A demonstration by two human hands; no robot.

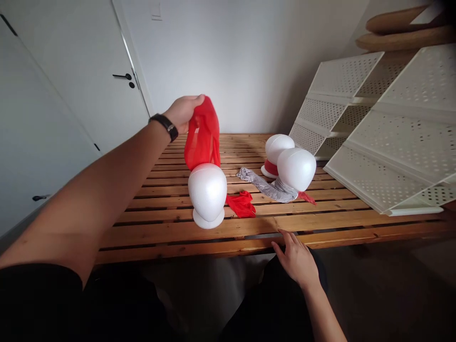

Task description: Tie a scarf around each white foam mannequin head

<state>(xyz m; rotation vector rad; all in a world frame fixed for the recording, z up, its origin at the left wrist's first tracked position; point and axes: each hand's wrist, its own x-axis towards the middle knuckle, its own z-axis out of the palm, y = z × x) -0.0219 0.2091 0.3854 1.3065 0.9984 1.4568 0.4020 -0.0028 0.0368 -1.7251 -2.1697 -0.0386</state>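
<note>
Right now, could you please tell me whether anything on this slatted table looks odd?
Yes: the rightmost foam head leans over, propped on crumpled grey sheer fabric instead of standing level, and red sheer fabric lies bunched on the slats.

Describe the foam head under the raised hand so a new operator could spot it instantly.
On the slatted wooden table, the nearest white foam head stands closest to the front edge, just below the raised left hand holding red sheer fabric. It stands apart from the other two foam heads at the right.
</note>
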